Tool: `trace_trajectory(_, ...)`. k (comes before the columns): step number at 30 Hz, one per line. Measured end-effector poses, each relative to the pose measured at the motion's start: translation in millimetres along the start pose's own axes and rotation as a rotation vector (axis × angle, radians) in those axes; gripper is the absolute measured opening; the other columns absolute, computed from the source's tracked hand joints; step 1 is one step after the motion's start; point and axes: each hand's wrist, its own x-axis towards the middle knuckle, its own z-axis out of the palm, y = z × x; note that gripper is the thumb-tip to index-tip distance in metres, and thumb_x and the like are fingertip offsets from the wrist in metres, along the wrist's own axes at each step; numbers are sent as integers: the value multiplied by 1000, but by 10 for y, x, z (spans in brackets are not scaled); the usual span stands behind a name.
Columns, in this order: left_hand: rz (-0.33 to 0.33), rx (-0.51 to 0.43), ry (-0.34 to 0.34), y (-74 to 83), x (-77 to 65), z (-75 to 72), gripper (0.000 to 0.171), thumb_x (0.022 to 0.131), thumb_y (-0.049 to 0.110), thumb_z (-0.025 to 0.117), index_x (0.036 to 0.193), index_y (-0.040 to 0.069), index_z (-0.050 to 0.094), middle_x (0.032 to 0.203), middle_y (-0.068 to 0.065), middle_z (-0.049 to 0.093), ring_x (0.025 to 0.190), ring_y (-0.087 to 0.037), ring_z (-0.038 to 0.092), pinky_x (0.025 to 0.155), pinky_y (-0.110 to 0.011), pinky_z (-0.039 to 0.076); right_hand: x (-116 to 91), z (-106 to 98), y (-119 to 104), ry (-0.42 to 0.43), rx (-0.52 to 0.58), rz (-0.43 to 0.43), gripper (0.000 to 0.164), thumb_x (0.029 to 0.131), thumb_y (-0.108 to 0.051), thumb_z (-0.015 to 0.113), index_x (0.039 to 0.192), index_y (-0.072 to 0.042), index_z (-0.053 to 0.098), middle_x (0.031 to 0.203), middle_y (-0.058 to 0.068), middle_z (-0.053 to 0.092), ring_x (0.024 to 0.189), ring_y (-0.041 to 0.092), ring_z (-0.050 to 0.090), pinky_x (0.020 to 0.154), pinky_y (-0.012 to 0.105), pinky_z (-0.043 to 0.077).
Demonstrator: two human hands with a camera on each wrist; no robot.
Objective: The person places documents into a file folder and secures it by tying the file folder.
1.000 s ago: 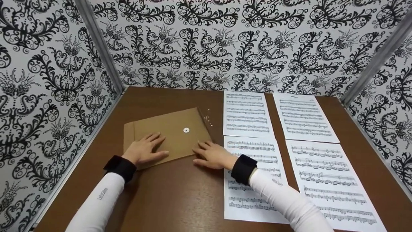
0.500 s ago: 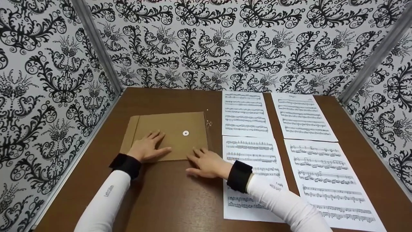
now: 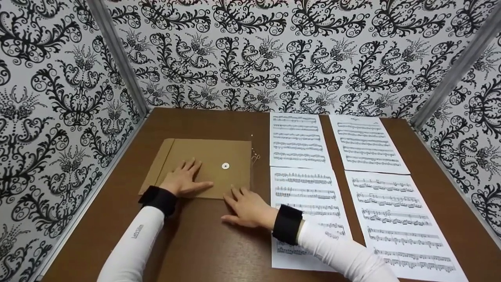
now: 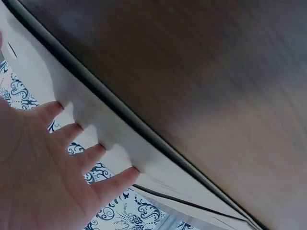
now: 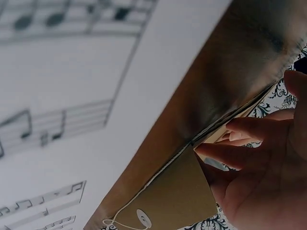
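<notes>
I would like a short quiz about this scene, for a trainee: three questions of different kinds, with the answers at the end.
1. How many music sheets lie on the table?
2. True or false: the left hand touches the brown envelope.
3. Fill in the colour: the small disc on the envelope is ____.

Key: 1. Four. 2. True. 3. White.

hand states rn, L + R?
Left hand: open, fingers spread, resting on the brown envelope, gripping nothing.
Right hand: open, touching the envelope at its near right corner, gripping nothing.
</notes>
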Motion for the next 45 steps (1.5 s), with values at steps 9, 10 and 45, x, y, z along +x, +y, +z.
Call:
trace_trajectory(9, -1, -5, -5, 2, -3, -10, 102, 89, 72, 59, 164, 12, 23, 172, -20, 15, 158, -50, 13, 118, -77, 23, -13, -55, 46, 58, 64, -38, 66, 104, -60, 41, 154, -17, 48, 160, 13, 47, 145, 35, 50, 116, 44, 47)
trace_trajectory(10, 2, -7, -1, -1, -1, -9, 103, 88, 73, 58, 164, 12, 23, 172, -21, 16, 158, -51, 13, 117, -77, 23, -17, -73, 54, 78, 71, -50, 64, 105, -58, 42, 152, -16, 51, 159, 13, 49, 144, 34, 51, 115, 44, 48)
trace_trajectory(45, 3, -26, 2, 18, -32, -8, 101, 90, 67, 63, 163, 10, 24, 172, -21, 16, 158, -51, 12, 120, -77, 17, -22, -224, 701, 251, 681, 330, 56, 95, -26, 70, 134, 11, 57, 127, 29, 68, 117, 43, 67, 104, 53, 53)
